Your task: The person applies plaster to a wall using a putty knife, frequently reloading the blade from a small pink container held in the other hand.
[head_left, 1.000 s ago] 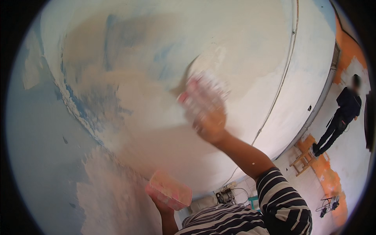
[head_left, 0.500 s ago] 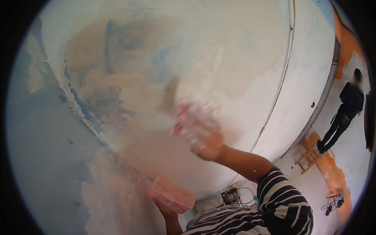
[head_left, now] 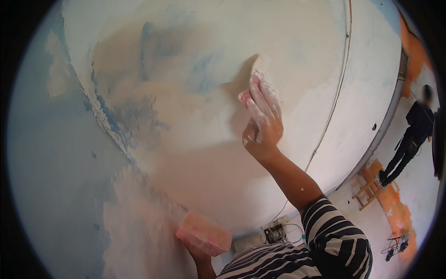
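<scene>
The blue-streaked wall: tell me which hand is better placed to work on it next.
Probably the right hand: it is raised in front of the blue-streaked wall, holding a white-smeared flat tool. The left hand is lower down, occupied with a pink container.

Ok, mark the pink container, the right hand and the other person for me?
Pink container point(head_left: 204, 244): head view, on its near outer wall.
Right hand point(head_left: 265, 114): head view, on the back of the hand.
Other person point(head_left: 418, 122): head view, on the dark top.
</scene>
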Motion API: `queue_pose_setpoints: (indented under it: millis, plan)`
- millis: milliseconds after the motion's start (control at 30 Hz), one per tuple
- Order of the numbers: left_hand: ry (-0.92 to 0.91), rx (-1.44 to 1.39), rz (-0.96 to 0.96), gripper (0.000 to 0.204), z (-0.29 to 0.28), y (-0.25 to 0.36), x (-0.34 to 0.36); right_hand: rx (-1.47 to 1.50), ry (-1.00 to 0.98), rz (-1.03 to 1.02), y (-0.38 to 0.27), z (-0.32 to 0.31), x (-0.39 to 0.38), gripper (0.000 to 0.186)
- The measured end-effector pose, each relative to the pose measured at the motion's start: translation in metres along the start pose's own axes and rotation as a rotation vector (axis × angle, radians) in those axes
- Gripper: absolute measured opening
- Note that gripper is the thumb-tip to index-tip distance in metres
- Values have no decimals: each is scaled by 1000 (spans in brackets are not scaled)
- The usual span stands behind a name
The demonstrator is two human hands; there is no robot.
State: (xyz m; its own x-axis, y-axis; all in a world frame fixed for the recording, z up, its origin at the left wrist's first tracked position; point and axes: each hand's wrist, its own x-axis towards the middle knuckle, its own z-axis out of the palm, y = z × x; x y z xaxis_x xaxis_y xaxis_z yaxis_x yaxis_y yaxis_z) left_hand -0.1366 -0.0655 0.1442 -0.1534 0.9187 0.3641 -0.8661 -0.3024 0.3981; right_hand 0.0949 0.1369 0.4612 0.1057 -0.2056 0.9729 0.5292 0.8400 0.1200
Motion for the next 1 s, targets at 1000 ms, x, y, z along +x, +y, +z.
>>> queue_pose_setpoints:
  millis: [1000]
  plan:
    - [327,214,-58,80,26,-6,-16,205,-441,-66,-50,6,-80,58]
